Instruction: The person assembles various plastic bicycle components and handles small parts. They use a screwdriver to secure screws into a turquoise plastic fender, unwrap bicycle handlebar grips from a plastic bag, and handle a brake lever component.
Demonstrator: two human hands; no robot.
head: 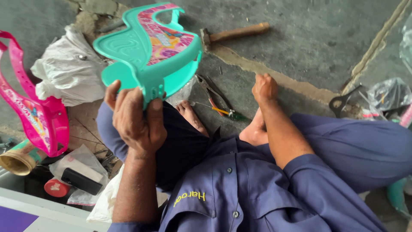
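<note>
The left hand (pixel 136 122) covers the lower edge of the turquoise plastic seat part (pixel 148 47). The right hand (pixel 265 88) is fisted, back to the camera; any contents cannot be determined. The pink plastic part (pixel 36 116) is cut off at the left edge. Pliers (pixel 214 96) are partly hidden by a foot (pixel 193 118)
</note>
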